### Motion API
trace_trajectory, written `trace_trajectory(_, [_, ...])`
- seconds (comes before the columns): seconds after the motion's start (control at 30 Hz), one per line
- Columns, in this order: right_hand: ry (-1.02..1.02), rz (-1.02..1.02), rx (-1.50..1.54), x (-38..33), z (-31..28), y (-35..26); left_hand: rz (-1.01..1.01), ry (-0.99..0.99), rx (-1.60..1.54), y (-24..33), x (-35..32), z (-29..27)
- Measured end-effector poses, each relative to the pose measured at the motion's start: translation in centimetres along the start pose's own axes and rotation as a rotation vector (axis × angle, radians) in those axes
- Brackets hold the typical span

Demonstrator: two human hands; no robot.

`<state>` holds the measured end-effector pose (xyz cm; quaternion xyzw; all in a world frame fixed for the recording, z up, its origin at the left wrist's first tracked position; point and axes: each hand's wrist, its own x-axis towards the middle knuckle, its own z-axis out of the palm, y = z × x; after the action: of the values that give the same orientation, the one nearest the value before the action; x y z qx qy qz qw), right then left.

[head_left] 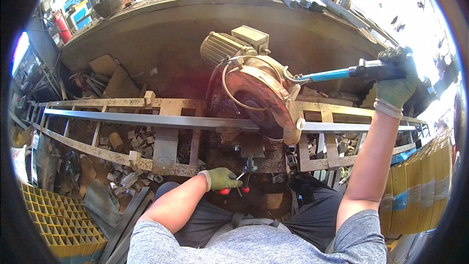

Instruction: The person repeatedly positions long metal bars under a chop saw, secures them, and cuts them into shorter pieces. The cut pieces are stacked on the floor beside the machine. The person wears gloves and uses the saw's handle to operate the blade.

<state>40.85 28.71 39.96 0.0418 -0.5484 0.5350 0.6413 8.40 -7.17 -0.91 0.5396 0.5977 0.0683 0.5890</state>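
My right hand (396,79), in a dark green glove, is raised at the right and wrapped round the black grip of a blue saw lever (325,75). The lever joins a cut-off saw (259,90) with an orange-brown blade guard and a ribbed motor (225,49). Under the guard lies a long grey metal bar (146,119), reaching out to both sides; the guard hides its middle and the blade's lower edge. My left hand (223,179), in a green glove, is closed at the vise handle (245,189), which has red ball ends, below the vise screw (250,164).
A ladder-like metal support frame (117,154) runs left and right under the bar. Short metal offcuts (129,178) lie beneath it. Stacked yellow square tubes (63,220) stand at lower left, more yellow lengths (415,186) at right. Behind the saw rises a brown wall (171,34).
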Motion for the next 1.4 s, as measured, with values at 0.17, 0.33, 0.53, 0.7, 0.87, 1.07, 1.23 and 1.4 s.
trace_trajectory(0.17, [0.024, 0.015, -0.031, -0.1, 0.1, 0.0, 0.01, 0.011, -0.02, -0.2, 0.0, 0.2])
trace_trajectory(0.33, [0.002, 0.006, -0.004, -0.3, 0.5, 0.0, 0.022, 0.028, 0.008, -0.2, -0.1, 0.0])
trace_trajectory(0.53, [0.011, 0.01, -0.003, -0.7, 0.3, -0.1, 0.024, 0.019, 0.055, 0.2, -0.4, -0.2])
trace_trajectory(0.7, [0.024, 0.022, -0.03, -1.1, -0.9, -0.4, 0.017, 0.019, 0.072, 0.1, -0.2, -0.4])
trace_trajectory(0.87, [-0.158, -0.037, 0.022, -3.4, -2.1, -1.0, 0.05, 0.035, 0.063, 0.1, 0.0, -0.7])
trace_trajectory(1.07, [0.069, -0.036, -0.191, -1.4, -0.9, -0.1, -0.009, 0.008, 0.046, 1.0, -0.6, -0.4])
trace_trajectory(1.23, [-0.023, -0.115, -0.398, 7.6, 5.8, 5.6, -0.041, -0.012, 0.095, 1.3, -0.4, -0.5])
trace_trajectory(1.4, [-0.181, 0.012, -0.27, 13.7, 14.8, 12.2, -0.006, -0.032, 0.089, 1.1, -0.7, -0.8])
